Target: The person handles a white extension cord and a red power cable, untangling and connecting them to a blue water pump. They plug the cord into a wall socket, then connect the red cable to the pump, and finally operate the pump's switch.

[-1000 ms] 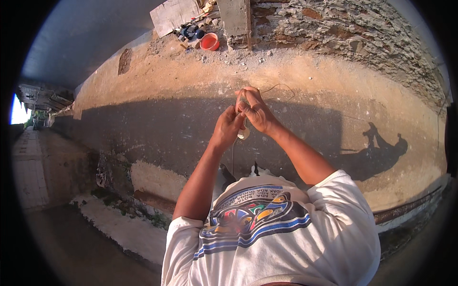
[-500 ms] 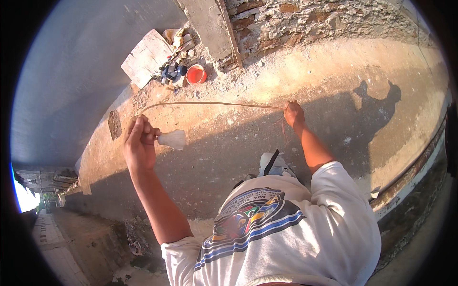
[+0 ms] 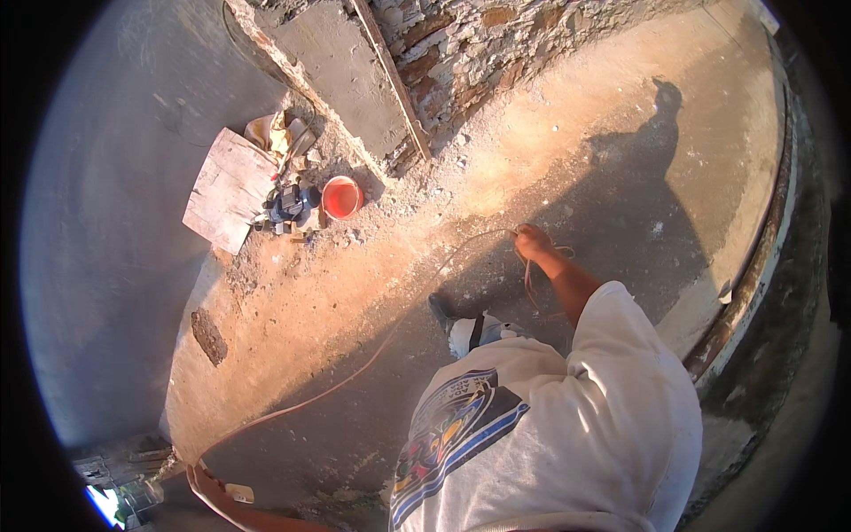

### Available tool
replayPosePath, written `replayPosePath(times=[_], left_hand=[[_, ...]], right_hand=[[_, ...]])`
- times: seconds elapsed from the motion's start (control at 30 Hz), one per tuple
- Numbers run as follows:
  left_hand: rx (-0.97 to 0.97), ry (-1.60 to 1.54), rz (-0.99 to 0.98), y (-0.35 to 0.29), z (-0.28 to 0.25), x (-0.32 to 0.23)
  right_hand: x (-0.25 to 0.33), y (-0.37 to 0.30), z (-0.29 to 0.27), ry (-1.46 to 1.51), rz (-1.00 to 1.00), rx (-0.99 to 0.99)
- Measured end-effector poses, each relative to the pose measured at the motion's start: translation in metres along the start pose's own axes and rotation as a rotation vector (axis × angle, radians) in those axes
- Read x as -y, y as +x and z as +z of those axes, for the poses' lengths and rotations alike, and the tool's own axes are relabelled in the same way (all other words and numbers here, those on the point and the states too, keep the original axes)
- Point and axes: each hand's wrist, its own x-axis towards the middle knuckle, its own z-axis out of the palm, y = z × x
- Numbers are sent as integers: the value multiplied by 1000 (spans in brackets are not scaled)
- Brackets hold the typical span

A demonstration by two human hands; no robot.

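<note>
Farther back swings my left hand, its grip too unclear to tell; my right hand pinches the thin, bendy cord.

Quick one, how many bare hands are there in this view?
2. The right hand is right of centre, gripping the cord; the left hand is at the lower left, where the cord runs to it. I see no others.
</note>
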Motion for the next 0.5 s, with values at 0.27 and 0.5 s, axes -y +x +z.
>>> replayPosePath(times=[0.27,0.5], left_hand=[[692,272,133,61,255,12],[1160,99,976,6,447,-130]], right_hand=[[281,26,-48,522,-184,567],[485,13,-65,175,-688,621]])
